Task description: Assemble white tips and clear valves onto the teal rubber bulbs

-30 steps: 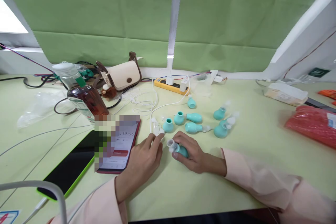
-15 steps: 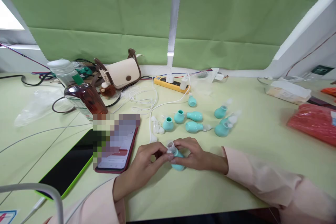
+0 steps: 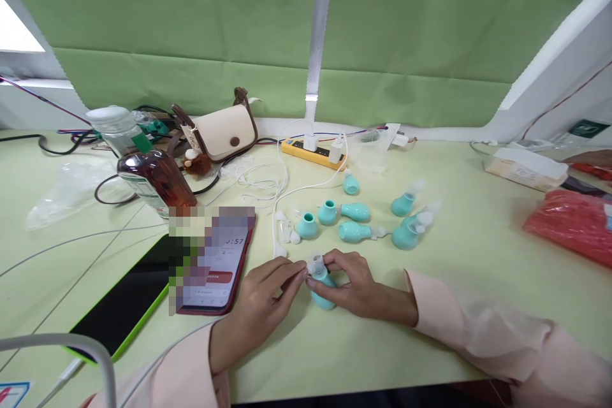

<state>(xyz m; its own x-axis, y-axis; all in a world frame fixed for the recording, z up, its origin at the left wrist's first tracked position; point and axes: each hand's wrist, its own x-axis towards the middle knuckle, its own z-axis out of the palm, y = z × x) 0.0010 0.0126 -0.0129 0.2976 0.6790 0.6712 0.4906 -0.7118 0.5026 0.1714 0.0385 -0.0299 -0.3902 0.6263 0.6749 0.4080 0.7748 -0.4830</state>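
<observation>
A small teal squeeze bulb stands tilted on the table with a translucent plastic nozzle at its top. My right hand is closed round the bulb and the base of the nozzle, thumb in front and fingers behind. From the other side my left hand pinches the nozzle's side with thumb and forefinger; the fingertips cover part of it. Behind my hands lie several more teal bulbs: an open-necked bulb, a bulb on its side and a bulb with a clear nozzle.
To the left lie a red-cased phone and a green-edged phone, near a brown bottle. Behind are a cream handbag, a yellow power strip and white cables. A red plastic package and another person's hand are at right.
The bulb's nozzle has turned more upright and shifted slightly right. My left fingertips have drawn a little back to the nozzle's side. Another person's hand has come in at the right edge.
</observation>
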